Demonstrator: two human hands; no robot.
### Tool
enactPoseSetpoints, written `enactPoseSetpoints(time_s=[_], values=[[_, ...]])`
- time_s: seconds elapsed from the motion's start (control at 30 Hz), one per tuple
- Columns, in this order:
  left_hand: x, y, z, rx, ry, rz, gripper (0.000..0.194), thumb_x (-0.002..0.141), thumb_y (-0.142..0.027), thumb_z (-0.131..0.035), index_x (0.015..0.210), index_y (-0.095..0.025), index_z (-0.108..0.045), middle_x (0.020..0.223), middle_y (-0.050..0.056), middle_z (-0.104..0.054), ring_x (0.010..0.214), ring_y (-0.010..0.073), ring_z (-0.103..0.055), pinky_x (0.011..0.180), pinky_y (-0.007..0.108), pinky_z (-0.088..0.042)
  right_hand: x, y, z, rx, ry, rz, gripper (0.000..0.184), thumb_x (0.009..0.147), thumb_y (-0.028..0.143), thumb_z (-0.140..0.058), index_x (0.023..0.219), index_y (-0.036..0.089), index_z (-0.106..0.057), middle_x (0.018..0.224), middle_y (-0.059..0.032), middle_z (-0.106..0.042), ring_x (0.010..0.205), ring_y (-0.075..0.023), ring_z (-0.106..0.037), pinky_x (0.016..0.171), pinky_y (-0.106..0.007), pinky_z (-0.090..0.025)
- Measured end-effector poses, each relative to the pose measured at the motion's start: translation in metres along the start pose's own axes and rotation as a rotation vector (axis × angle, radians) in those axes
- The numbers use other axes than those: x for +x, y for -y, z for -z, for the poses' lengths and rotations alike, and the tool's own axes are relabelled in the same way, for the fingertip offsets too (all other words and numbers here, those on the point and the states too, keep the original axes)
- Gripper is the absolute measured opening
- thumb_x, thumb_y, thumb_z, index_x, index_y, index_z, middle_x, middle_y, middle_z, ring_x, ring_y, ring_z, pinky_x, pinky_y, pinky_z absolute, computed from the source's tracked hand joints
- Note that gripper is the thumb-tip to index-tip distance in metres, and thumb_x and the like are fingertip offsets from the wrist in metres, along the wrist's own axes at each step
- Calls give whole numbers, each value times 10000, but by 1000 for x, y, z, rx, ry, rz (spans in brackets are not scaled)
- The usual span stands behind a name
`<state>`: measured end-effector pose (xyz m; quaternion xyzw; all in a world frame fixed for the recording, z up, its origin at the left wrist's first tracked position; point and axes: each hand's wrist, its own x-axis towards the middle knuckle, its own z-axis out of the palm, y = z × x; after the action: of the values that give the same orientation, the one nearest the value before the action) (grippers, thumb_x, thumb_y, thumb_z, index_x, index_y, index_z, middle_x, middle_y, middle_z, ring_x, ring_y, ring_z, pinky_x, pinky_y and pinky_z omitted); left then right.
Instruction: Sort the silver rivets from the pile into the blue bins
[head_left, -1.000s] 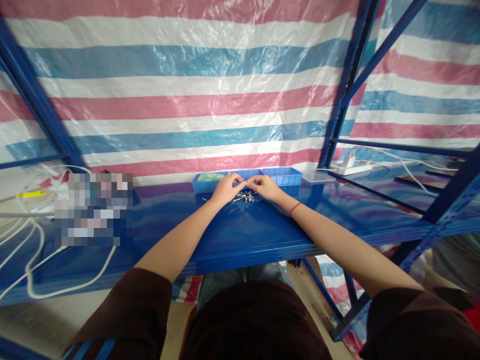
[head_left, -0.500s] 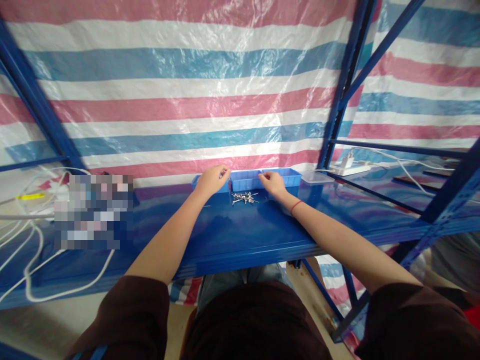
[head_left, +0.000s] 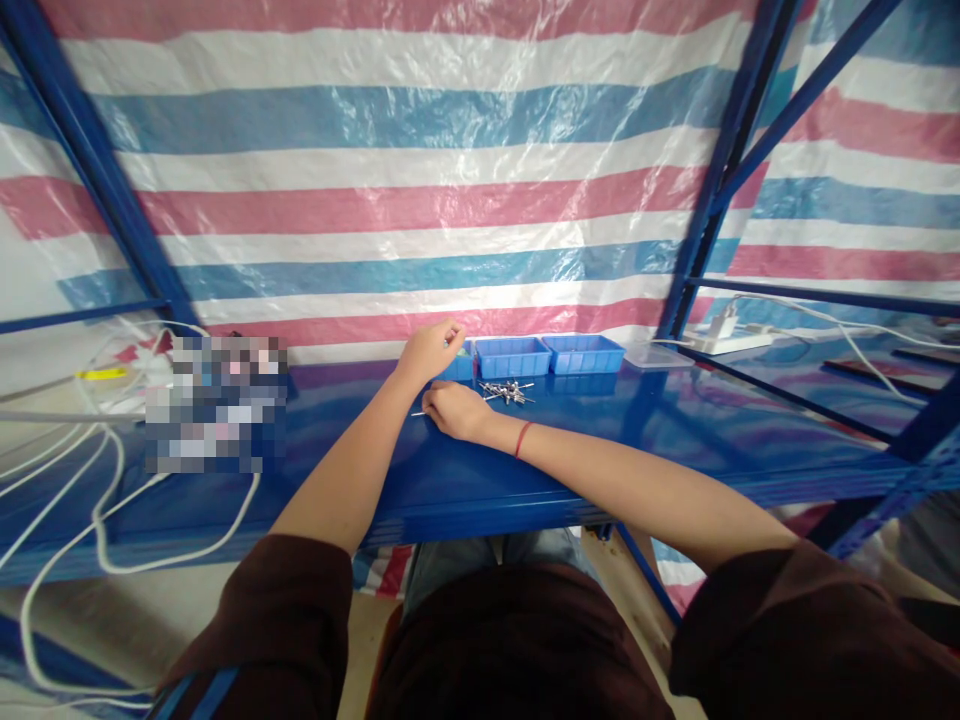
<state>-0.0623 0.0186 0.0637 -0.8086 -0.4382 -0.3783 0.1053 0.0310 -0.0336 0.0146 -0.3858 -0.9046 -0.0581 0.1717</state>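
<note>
The small metal parts (head_left: 508, 391) lie in a loose pile on the blue surface (head_left: 465, 480), just in front of the middle blue bin (head_left: 512, 357). The right hand (head_left: 456, 410), a red band (head_left: 523, 440) on its wrist, is left of the pile, its grip curled down at a thin rod (head_left: 418, 414); whether it is clamped on the rod, I cannot tell. The left hand (head_left: 433, 350) is raised, partly covering the left blue bin (head_left: 460, 365), its grip bent inward; whether the fingertips meet or hold anything is too small to tell.

To the right are the right blue bin (head_left: 583, 355), a clear plastic tray or lid (head_left: 658, 357) and, past the rack upright (head_left: 694, 240), a white power strip (head_left: 724, 342). Both forearms cross the front edge; the pile sits well back from it. White cables (head_left: 180, 565) hang over that edge at left, beside a pixelated patch whose contents are unreadable. A striped plastic sheet (head_left: 420, 210) rises behind the bins.
</note>
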Motion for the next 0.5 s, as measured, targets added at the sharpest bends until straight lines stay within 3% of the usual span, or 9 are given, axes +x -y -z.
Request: enactPoseSetpoints(time_s=[0.17, 0.27, 0.37, 0.5], values=[[0, 6, -8, 8, 219, -54, 280, 831, -328, -405, 801, -166, -632, 779, 47, -669, 694, 168, -579, 623, 254, -399, -10, -7, 13, -183, 82, 48, 289, 779, 58, -435, 1051, 68, -534, 1063, -195, -594, 957, -234, -581, 801, -321, -451], [1, 11, -14, -73, 269, -51, 290, 838, -318, -380, 809, -171, -628, 803, 40, -669, 727, 163, -585, 645, 248, -414, -24, -26, 25, -234, 78, 9, 348, 792, 60, -415, 1134, 98, -462, 993, -171, -630, 866, -238, -615, 719, -325, -462], [-1, 10, -23, -219, 372, 42, 290, 845, -292, -352, 815, -165, -610, 832, 36, -667, 684, 136, -586, 638, 235, -431, -36, -58, 34, -190, -60, -91, 250, 850, 125, -385, 1071, 138, -501, 955, -147, -649, 820, -219, -625, 682, -292, -442], [-8, -4, -39, -429, 523, 99, 226, 825, -275, -402, 834, -146, -588, 824, 36, -657, 608, 109, -574, 596, 222, -437, -41, -94, 39, 78, -264, -205, 158, 820, 163, -455, 932, 146, -567, 848, -78, -671, 729, -156, -614, 668, -238, -425]])
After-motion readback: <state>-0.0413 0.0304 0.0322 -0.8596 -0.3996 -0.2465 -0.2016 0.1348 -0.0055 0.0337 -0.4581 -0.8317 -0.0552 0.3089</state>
